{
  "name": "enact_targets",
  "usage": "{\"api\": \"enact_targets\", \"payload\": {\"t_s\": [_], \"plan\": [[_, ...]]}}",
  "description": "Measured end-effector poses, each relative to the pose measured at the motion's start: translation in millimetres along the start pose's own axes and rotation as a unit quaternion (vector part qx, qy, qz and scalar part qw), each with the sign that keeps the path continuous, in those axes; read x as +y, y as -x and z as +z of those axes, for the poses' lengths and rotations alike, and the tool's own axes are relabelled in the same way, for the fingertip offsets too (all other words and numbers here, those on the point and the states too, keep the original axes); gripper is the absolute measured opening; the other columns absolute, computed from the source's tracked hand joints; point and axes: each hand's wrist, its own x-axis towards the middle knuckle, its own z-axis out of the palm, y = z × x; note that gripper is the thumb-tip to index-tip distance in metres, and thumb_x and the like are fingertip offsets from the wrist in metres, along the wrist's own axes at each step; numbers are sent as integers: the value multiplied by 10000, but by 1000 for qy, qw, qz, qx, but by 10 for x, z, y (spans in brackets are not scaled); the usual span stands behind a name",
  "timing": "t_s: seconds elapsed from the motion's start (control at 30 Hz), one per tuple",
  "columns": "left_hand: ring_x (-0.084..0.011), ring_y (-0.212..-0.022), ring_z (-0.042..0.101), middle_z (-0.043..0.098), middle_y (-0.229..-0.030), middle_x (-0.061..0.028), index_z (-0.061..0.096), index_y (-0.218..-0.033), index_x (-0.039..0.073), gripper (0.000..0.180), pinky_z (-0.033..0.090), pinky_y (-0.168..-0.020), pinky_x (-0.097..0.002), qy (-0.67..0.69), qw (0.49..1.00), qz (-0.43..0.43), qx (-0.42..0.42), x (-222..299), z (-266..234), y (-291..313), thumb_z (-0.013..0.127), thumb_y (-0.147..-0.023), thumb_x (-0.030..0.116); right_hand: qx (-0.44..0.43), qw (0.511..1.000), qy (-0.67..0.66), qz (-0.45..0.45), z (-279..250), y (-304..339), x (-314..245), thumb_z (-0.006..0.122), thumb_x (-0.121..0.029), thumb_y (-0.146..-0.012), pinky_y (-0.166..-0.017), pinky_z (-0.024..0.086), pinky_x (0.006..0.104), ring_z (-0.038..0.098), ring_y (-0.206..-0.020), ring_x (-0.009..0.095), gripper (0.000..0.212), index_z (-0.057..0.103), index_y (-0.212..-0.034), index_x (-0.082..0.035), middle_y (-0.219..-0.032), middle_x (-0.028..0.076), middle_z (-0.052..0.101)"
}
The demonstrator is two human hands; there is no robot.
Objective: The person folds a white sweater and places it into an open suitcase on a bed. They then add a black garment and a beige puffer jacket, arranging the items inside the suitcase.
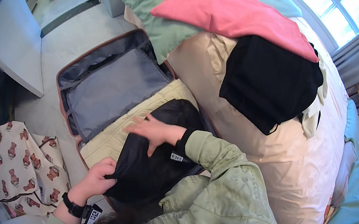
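An open suitcase (60,77) with a brown rim lies on the floor beside the bed. A pale yellow quilted garment (105,135) fills its near half, and a black piece of clothing (144,172) is spread over that. My left hand (101,175) is closed on the black clothing's near left edge, fingers pinching the cloth. My right hand (155,132) lies across the upper part of the same clothing, fingers spread, its fingertips reaching the yellow quilting. The suitcase's far half shows a grey lining (113,87). My right sleeve and body hide part of the near half.
On the bed (266,186) at right lie a folded black garment (271,82), a pink cloth (224,9) and a green pillow (156,24) overhanging the suitcase corner. A bear-print fabric cover (29,168) stands at left. A white door (18,35) is at far left.
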Motion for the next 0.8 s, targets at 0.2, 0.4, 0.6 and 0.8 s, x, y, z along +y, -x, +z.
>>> {"api": "enact_targets", "payload": {"t_s": [0.2, 0.4, 0.6, 0.8], "plan": [[-219, -891, 490, 491, -920, -77, 351, -717, 78, 367, 402, -851, -314, -81, 972, 110, 190, 630, -222, 215, 700, -673, -27, 37, 998, 3, 46, -600, -153, -536, 673, -159, -647, -653, 499, 456, 628, -761, 393, 202, 641, -817, -56, -763, 162, 653], [-294, -1307, 379, 392, -1385, -150, 366, -1357, 41, 622, 229, -1129, -442, -126, 829, 213, 501, 772, -776, 646, 630, -856, 299, 548, 834, 51, 41, -2300, 611, -533, 679, -86, -745, -657, 498, 354, 639, -732, 260, 174, 639, -908, -41, -779, 127, 648], [-247, -1268, 445, 407, -1364, -100, 353, -1379, 69, 590, 363, -1042, -402, 6, 899, 88, 429, 643, -859, 744, 619, -854, 100, 794, 586, -102, 128, -3743, 1998, -409, 520, -178, -949, -890, 463, 304, 618, -980, 222, 286, 642, -1138, -2, -1074, 119, 667], [-234, -1150, 510, 429, -1324, -104, 400, -1319, 77, 538, 425, -968, -372, 63, 945, -82, 310, 178, -795, 629, 650, -846, 138, 803, 499, -311, 98, -3498, 2536, -39, 480, -197, -953, -931, 519, 452, 609, -1080, 357, 349, 567, -1182, 53, -1155, 200, 626]]}}
